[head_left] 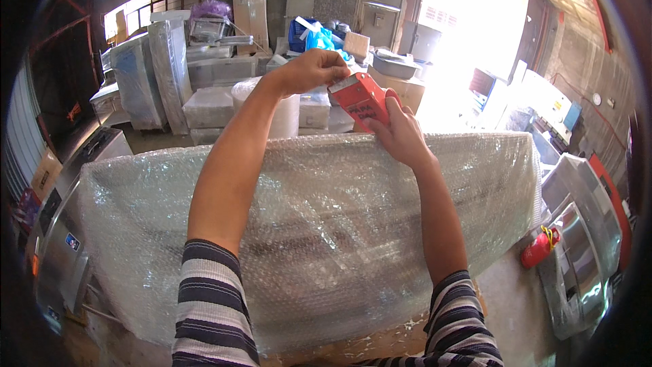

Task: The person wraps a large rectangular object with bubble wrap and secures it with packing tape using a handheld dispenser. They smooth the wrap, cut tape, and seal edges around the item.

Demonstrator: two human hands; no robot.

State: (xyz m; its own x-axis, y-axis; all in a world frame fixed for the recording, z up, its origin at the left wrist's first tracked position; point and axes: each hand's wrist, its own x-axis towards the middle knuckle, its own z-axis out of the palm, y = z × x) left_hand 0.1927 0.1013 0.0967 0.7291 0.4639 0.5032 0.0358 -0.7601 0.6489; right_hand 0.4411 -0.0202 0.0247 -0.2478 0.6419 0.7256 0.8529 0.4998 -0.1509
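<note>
My right hand [402,134] is wrapped round a red tape dispenser [360,100] with dark handwriting on its side. The dispenser is held up, tilted, above the far edge of a long item covered in bubble wrap [326,231]. At the dispenser's pale front end, the fingers of my left hand [311,70] are pinched together. Whatever they hold is too small to make out. The clear bubble wrap lies over the whole top of the long item and hangs down its near side. What is underneath is hidden.
Behind stand wrapped panels [139,81], boxes, a bubble wrap roll [288,112] and a blue bag [320,41]. On the right, a red fire extinguisher [541,247] is beside a plastic-wrapped metal unit [577,251]. A steel appliance [64,251] stands at left. Bright light enters through a doorway.
</note>
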